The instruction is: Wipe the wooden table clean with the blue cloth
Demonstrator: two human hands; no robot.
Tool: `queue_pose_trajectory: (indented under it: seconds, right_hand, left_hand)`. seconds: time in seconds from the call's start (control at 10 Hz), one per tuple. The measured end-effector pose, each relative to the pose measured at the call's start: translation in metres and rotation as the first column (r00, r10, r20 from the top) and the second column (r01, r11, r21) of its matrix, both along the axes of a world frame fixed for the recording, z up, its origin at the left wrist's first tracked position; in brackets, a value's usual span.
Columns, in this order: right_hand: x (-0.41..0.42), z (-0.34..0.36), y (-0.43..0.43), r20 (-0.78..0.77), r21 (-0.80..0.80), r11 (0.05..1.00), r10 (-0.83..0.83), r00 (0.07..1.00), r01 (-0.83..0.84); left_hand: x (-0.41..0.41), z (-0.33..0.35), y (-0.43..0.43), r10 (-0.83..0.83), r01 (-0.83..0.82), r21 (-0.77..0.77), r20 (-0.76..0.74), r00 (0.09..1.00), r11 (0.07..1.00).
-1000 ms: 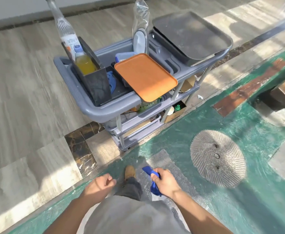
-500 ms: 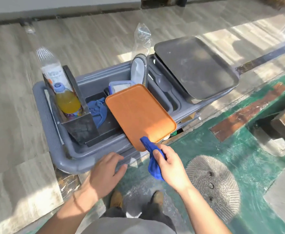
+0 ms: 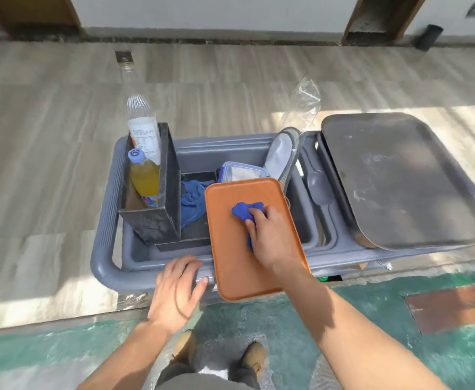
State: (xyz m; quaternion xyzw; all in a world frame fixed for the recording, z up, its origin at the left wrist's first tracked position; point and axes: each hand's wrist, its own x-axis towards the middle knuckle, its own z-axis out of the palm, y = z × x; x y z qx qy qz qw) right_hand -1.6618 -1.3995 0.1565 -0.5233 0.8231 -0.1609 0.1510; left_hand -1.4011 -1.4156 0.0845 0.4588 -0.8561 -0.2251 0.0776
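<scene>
My right hand (image 3: 268, 235) holds the bunched blue cloth (image 3: 244, 211) and presses it on the orange tray (image 3: 230, 266), which lies across the top of the grey plastic cart (image 3: 104, 266). Part of the cloth sticks out beyond my fingers and part hangs under my palm. My left hand (image 3: 178, 294) rests with fingers spread on the cart's near rim, just left of the orange tray. No wooden table is in view.
In the cart stand a black box (image 3: 157, 218) with a yellow drink bottle (image 3: 143, 178) and a clear bottle (image 3: 140, 119), a second blue rag (image 3: 192, 202), a lidded container (image 3: 243, 171). A dark grey tray (image 3: 399, 178) lies at the right. My shoes (image 3: 254, 358) stand on green floor.
I have stepped up to the cart. My right hand moved the blue cloth from beside my body onto the orange tray, and my left hand reached forward onto the cart's rim.
</scene>
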Motion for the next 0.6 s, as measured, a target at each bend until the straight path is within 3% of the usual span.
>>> queue_pose_trajectory:
  seconds: [0.4, 0.6]
  right_hand:
    - [-0.008, -0.043, 0.003, -0.080, 0.195, 0.972, 0.150, 0.985, -0.132]
    - [-0.010, -0.033, -0.002, -0.072, 0.220, 0.966, 0.157, 0.985, -0.138]
  left_hand:
    - [-0.015, 0.006, 0.008, 0.116, -0.116, -0.021, -0.018, 0.993, 0.993]
    - [-0.020, 0.010, 0.009, 0.154, -0.153, 0.033, -0.026, 0.988, 0.988]
